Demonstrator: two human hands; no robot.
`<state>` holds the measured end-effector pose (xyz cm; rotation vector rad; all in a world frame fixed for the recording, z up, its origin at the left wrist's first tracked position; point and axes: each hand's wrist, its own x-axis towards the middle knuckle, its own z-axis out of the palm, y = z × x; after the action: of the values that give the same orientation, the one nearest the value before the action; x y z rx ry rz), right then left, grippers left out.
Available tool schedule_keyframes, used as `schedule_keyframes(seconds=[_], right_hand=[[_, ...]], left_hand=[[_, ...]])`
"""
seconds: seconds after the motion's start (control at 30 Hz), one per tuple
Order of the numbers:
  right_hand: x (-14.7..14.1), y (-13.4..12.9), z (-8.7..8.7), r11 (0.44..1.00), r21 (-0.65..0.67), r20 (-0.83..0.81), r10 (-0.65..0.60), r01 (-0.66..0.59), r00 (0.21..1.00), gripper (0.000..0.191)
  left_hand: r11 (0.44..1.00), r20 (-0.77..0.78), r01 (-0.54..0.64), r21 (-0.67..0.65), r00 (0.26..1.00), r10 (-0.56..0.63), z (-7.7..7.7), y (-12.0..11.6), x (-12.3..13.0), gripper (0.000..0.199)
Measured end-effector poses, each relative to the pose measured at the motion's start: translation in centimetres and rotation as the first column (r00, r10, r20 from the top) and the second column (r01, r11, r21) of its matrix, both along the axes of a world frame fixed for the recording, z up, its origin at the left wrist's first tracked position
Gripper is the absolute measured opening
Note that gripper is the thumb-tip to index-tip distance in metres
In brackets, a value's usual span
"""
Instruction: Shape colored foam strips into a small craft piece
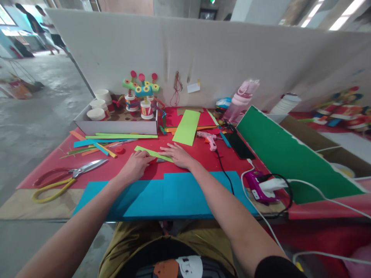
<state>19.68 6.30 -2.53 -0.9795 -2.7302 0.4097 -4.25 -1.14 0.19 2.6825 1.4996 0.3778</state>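
A narrow lime-green paper strip point(156, 153) lies slantwise on the red tabletop in front of me. My left hand point(136, 165) has its fingers curled and pressed together on the strip's left part. Flat on the strip's right end rests my right hand point(178, 155), fingers stretched out. A small grey piece, partly covered, shows just below the strip between the hands; I cannot make out what it is. Behind my right hand lies a wider lime-green paper sheet point(187, 127). Blue sheets point(145, 199) cover the table's front edge under my forearms.
Large scissors point(75, 172) and several coloured paper strips point(121, 136) lie to the left. A box point(116, 127) holds paper cups and figures. On the right are a pink glue gun point(209, 139), a phone point(239, 144), a purple power strip point(262, 188) with cables, and a green board point(290, 158).
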Motion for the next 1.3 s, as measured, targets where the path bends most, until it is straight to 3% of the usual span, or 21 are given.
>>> schedule_keyframes(seconds=[0.23,0.4,0.57,0.8,1.03,1.3], right_hand=[[0.2,0.3,0.4,0.999,-0.042,-0.034,0.014,-0.016,0.999,0.048],[3.4,-0.7,1.3,0.998,0.009,-0.137,0.066,-0.065,0.988,0.042],[5.5,-2.0,0.8,1.0,0.013,-0.057,0.022,-0.021,0.998,0.046],[5.2,-2.2,0.5,0.999,0.026,-0.001,-0.027,0.027,1.0,0.051],[5.0,-2.5,1.2,0.999,-0.007,0.005,-0.046,0.046,0.999,0.049],[5.1,-2.3,0.7,0.999,0.015,0.011,-0.045,0.045,0.999,0.055]], left_hand=[[1.0,-0.006,0.008,-0.007,1.0,-0.008,-0.2,-0.2,0.1,0.042],[1.0,0.011,0.01,0.016,1.0,-0.01,-0.4,0.0,-0.1,0.041],[1.0,0.031,0.011,0.028,0.999,-0.012,-0.5,0.0,0.0,0.04],[0.999,-0.015,-0.013,0.04,1.0,0.013,-0.1,-0.5,1.7,0.041],[0.999,-0.033,-0.008,0.039,0.999,0.009,0.1,-0.7,1.9,0.041],[0.999,-0.027,0.02,0.043,0.999,-0.019,-0.1,-0.5,2.7,0.041]])
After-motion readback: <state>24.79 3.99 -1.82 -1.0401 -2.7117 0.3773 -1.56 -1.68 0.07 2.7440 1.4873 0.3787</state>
